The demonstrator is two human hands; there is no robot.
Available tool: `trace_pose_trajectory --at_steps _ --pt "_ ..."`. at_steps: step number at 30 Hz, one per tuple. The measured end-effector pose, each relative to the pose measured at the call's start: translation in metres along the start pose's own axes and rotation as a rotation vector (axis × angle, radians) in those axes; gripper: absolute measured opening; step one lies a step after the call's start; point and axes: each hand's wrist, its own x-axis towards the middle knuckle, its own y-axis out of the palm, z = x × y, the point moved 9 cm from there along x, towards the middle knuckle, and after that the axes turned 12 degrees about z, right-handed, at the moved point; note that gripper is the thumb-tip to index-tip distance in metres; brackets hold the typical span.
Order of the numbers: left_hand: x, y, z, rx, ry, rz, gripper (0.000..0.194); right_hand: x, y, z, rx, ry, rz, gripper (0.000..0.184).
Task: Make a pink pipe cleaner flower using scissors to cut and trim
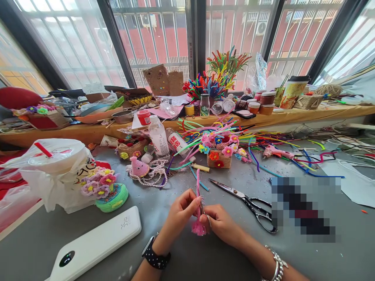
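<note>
A pink pipe cleaner point(198, 183) stands upright between the thumb and fingers of my left hand point(187, 205). Its lower end runs into a fluffy pink tuft point(199, 228) just above the table. My right hand point(219, 222) is closed on a small pair of metal scissors point(208, 221), whose loop shows by the thumb. The scissors' narrow blades lie against the pink stem, close to my left fingertips; whether they are parted is too small to tell. Large black-handled scissors point(246, 201) lie partly open on the table, right of my hands.
At left are a white power bank point(98, 244), a crocheted flower pot point(113, 199) and a bagged drink cup point(58, 156). A flower basket point(219, 160), bottles, loose pipe cleaners point(249, 136) and a pink glue gun point(278, 152) lie behind my hands. A blurred patch point(306, 210) covers something at right.
</note>
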Motion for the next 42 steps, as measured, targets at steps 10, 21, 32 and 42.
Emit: trace_pose_trajectory --at_steps 10,21,32,42 --pt "0.000 0.006 -0.001 -0.005 -0.027 0.074 0.028 0.000 0.001 0.003 0.006 0.001 0.042 0.059" --pt "0.000 0.003 -0.003 0.003 -0.017 0.049 0.027 0.000 0.001 -0.002 0.038 0.034 0.055 0.059" --pt "-0.002 0.002 -0.003 -0.055 -0.014 0.020 0.025 -0.002 0.005 0.001 0.113 0.009 0.072 0.058" --pt "-0.002 -0.003 -0.004 -0.025 -0.008 -0.017 0.026 0.000 0.003 -0.006 0.036 0.073 0.030 0.059"
